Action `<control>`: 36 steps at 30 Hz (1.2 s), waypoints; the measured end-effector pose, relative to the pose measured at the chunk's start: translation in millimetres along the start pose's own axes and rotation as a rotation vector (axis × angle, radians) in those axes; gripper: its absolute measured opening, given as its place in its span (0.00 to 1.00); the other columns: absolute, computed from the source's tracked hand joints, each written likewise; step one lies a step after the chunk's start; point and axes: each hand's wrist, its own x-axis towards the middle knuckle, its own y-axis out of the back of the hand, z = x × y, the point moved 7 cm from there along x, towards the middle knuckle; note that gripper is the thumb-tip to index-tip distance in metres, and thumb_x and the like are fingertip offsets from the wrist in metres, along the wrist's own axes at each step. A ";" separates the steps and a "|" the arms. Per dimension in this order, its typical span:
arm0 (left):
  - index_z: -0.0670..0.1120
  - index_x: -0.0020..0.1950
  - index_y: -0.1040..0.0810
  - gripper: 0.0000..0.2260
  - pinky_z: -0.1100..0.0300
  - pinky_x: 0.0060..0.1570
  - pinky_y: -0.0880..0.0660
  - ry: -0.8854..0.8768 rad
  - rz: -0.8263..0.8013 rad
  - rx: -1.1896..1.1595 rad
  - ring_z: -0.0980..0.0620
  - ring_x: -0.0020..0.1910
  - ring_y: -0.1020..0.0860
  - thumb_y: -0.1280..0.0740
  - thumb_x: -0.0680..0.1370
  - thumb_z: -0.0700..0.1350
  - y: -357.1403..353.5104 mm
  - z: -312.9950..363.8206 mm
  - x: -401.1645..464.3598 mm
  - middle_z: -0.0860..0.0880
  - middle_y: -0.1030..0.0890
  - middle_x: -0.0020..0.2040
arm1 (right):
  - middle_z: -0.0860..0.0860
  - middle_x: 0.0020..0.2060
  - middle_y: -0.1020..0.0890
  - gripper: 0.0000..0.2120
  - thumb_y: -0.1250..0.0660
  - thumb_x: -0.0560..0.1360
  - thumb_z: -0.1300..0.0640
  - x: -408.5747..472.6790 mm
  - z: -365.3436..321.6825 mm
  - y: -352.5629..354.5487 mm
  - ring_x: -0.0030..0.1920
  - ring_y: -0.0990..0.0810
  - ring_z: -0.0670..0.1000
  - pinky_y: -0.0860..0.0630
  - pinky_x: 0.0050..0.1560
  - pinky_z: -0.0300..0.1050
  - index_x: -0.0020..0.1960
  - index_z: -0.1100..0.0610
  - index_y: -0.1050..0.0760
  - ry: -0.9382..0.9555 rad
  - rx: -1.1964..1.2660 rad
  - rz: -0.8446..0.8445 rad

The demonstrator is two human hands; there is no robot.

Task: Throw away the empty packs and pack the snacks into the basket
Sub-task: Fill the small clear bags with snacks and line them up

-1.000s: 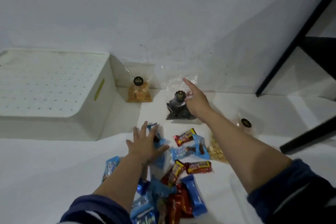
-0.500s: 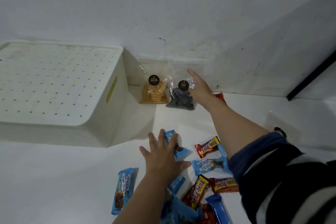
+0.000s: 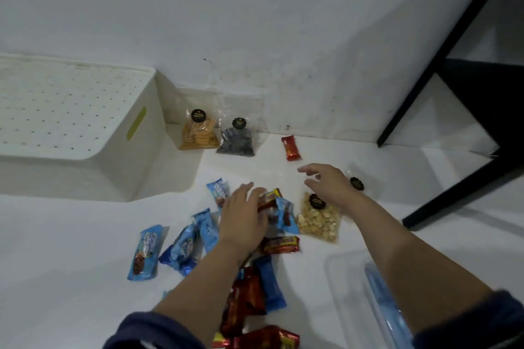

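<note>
Blue and red snack bars lie scattered on the white floor, with one blue bar apart at the left. My left hand rests flat on the pile, fingers on a red bar. My right hand hovers open just above a clear bag of pale round snacks. Against the wall stand a bag of orange crackers and a bag of dark swirled cookies. A lone red bar lies to their right. A white perforated basket sits upside down at the left.
A clear plastic container with something blue inside sits at the lower right under my right forearm. Black furniture legs stand at the right. A flat clear pack with a black sticker lies beyond my right hand.
My right hand let go of the dark cookie bag, now standing beside the cracker bag, and pulled back over the pale snack bag. My left hand slid right onto a red bar.
</note>
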 end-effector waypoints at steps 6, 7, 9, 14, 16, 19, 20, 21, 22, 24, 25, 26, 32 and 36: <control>0.47 0.75 0.40 0.28 0.54 0.73 0.40 -0.030 -0.038 -0.185 0.48 0.76 0.43 0.38 0.78 0.55 -45.1 94.0 4.2 0.46 0.41 0.77 | 0.51 0.75 0.37 0.22 0.41 0.79 0.58 -6.9 62.2 38.5 0.73 0.37 0.53 0.35 0.69 0.44 0.73 0.49 0.35 -0.118 -0.099 0.074; 0.47 0.76 0.44 0.32 0.54 0.74 0.42 0.009 -0.077 -0.181 0.47 0.77 0.45 0.37 0.77 0.56 -55.3 99.5 5.6 0.45 0.44 0.78 | 0.51 0.75 0.38 0.23 0.42 0.80 0.58 -4.1 66.0 40.9 0.72 0.35 0.53 0.33 0.67 0.44 0.74 0.50 0.37 -0.133 -0.077 0.073; 0.46 0.77 0.49 0.37 0.53 0.74 0.44 0.076 -0.135 -0.161 0.45 0.77 0.48 0.34 0.76 0.57 -71.3 103.3 6.5 0.42 0.49 0.79 | 0.51 0.72 0.34 0.23 0.42 0.80 0.59 2.0 67.9 42.5 0.64 0.28 0.52 0.28 0.59 0.43 0.74 0.51 0.38 -0.149 0.012 0.088; 0.49 0.75 0.46 0.37 0.52 0.70 0.37 0.123 -0.070 -0.147 0.42 0.76 0.42 0.28 0.73 0.51 -85.7 99.9 -2.9 0.42 0.50 0.78 | 0.54 0.60 0.22 0.14 0.38 0.77 0.62 8.0 65.6 47.8 0.56 0.22 0.54 0.26 0.52 0.40 0.62 0.57 0.22 -0.156 0.036 0.157; 0.51 0.76 0.46 0.38 0.51 0.69 0.36 0.131 -0.068 -0.158 0.42 0.76 0.42 0.27 0.72 0.50 -87.9 96.9 -10.7 0.43 0.49 0.78 | 0.54 0.56 0.18 0.10 0.36 0.77 0.60 3.1 65.8 49.5 0.54 0.20 0.54 0.24 0.53 0.41 0.56 0.58 0.19 -0.142 -0.039 0.139; 0.52 0.77 0.48 0.41 0.51 0.68 0.34 0.127 -0.085 -0.181 0.43 0.74 0.39 0.26 0.71 0.49 -88.0 91.1 -27.0 0.44 0.44 0.77 | 0.54 0.51 0.16 0.09 0.32 0.76 0.56 -15.9 65.2 53.6 0.50 0.18 0.53 0.24 0.52 0.41 0.52 0.58 0.18 -0.108 -0.118 0.107; 0.52 0.77 0.48 0.42 0.51 0.67 0.32 0.112 -0.080 -0.197 0.44 0.72 0.36 0.26 0.71 0.49 -86.2 89.6 -32.7 0.45 0.40 0.75 | 0.53 0.51 0.16 0.09 0.32 0.75 0.56 -24.3 64.4 55.4 0.50 0.19 0.53 0.25 0.50 0.40 0.52 0.59 0.18 -0.092 -0.115 0.107; 0.52 0.77 0.48 0.43 0.51 0.66 0.31 0.097 -0.075 -0.211 0.45 0.70 0.33 0.25 0.70 0.48 -84.2 88.5 -38.3 0.46 0.38 0.73 | 0.53 0.50 0.16 0.09 0.31 0.75 0.56 -32.7 63.4 56.2 0.51 0.19 0.53 0.26 0.49 0.39 0.52 0.59 0.18 -0.076 -0.106 0.100; 0.53 0.77 0.48 0.43 0.51 0.65 0.30 0.083 -0.075 -0.212 0.45 0.68 0.32 0.25 0.69 0.47 -81.7 87.6 -44.5 0.47 0.37 0.72 | 0.53 0.50 0.17 0.09 0.31 0.75 0.57 -40.4 62.7 56.0 0.52 0.20 0.53 0.27 0.49 0.40 0.52 0.60 0.18 -0.062 -0.095 0.085; 0.54 0.77 0.49 0.43 0.51 0.63 0.28 0.052 -0.073 -0.170 0.45 0.67 0.31 0.25 0.70 0.44 -77.0 87.0 -56.7 0.47 0.39 0.72 | 0.54 0.50 0.17 0.08 0.30 0.74 0.58 -54.2 62.9 52.2 0.53 0.20 0.53 0.28 0.49 0.40 0.51 0.59 0.17 -0.046 -0.068 0.037; 0.54 0.77 0.49 0.43 0.52 0.62 0.28 0.037 -0.069 -0.142 0.45 0.66 0.31 0.26 0.70 0.43 -74.5 87.1 -62.2 0.47 0.40 0.73 | 0.53 0.51 0.17 0.07 0.30 0.74 0.59 -59.5 63.6 49.8 0.53 0.21 0.53 0.28 0.50 0.40 0.51 0.59 0.17 -0.047 -0.048 0.025; 0.55 0.77 0.49 0.42 0.52 0.62 0.27 0.026 -0.068 -0.123 0.45 0.66 0.31 0.27 0.71 0.42 -73.4 86.7 -67.2 0.48 0.41 0.73 | 0.53 0.51 0.17 0.07 0.30 0.74 0.59 -64.0 64.8 47.8 0.53 0.21 0.53 0.28 0.50 0.40 0.50 0.58 0.17 -0.054 -0.025 0.024; 0.55 0.76 0.48 0.42 0.50 0.59 0.26 0.062 -0.079 -0.120 0.44 0.66 0.30 0.26 0.71 0.40 -71.8 82.4 -84.5 0.48 0.42 0.74 | 0.52 0.42 0.23 0.08 0.32 0.75 0.61 -84.3 56.4 33.8 0.45 0.26 0.49 0.31 0.46 0.38 0.48 0.66 0.20 -0.021 0.068 0.000; 0.54 0.76 0.48 0.42 0.54 0.52 0.24 0.035 -0.080 -0.119 0.46 0.63 0.28 0.27 0.70 0.38 -72.0 84.9 -89.3 0.49 0.41 0.72 | 0.45 0.33 0.26 0.10 0.31 0.74 0.59 -88.7 46.6 29.8 0.36 0.28 0.44 0.32 0.36 0.31 0.47 0.66 0.19 -0.013 0.053 0.022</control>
